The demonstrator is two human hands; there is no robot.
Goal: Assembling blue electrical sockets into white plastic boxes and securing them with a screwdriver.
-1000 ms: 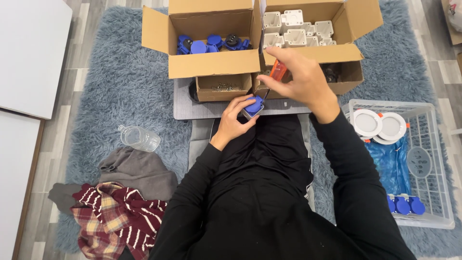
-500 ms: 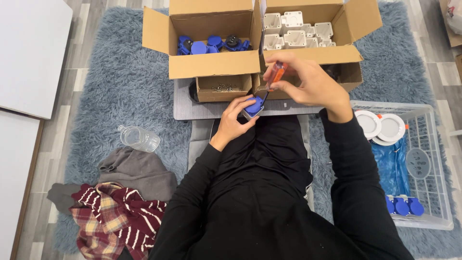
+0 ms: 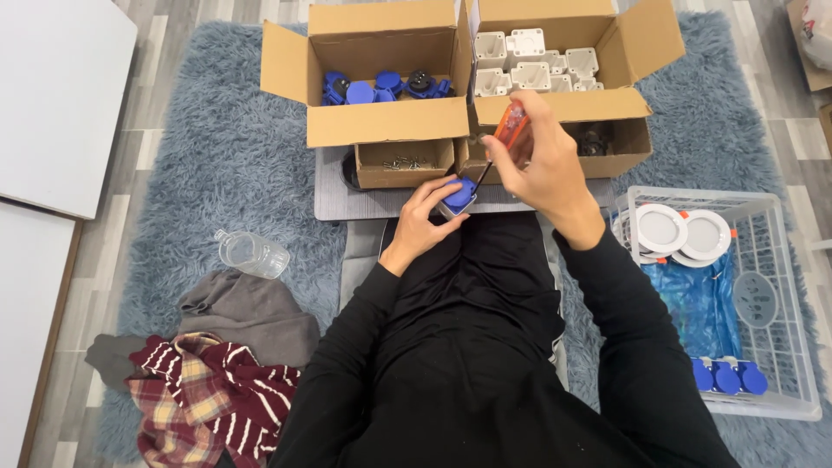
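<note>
My left hand (image 3: 422,221) holds a small part with a blue cap (image 3: 458,195) above my lap, just in front of a grey board (image 3: 334,198). An orange-handled screwdriver (image 3: 507,132) is gripped in my right hand (image 3: 539,160), its dark shaft slanting down to the blue part. Behind stand two open cardboard boxes: the left one (image 3: 381,126) holds several blue parts (image 3: 386,87), the right one (image 3: 563,106) several white housings (image 3: 533,61). A small open box of screws (image 3: 405,162) sits between them and my hands.
A white wire basket (image 3: 784,347) on my right holds round white discs (image 3: 683,232), a blue bag and three blue caps (image 3: 728,378). A clear plastic bottle (image 3: 252,253) and a heap of clothes (image 3: 212,373) lie left on the grey shaggy rug (image 3: 208,173). White panels (image 3: 52,95) lie far left.
My right hand has shifted slightly with the screwdriver, turning it on the blue part. My left hand keeps the part where it was.
</note>
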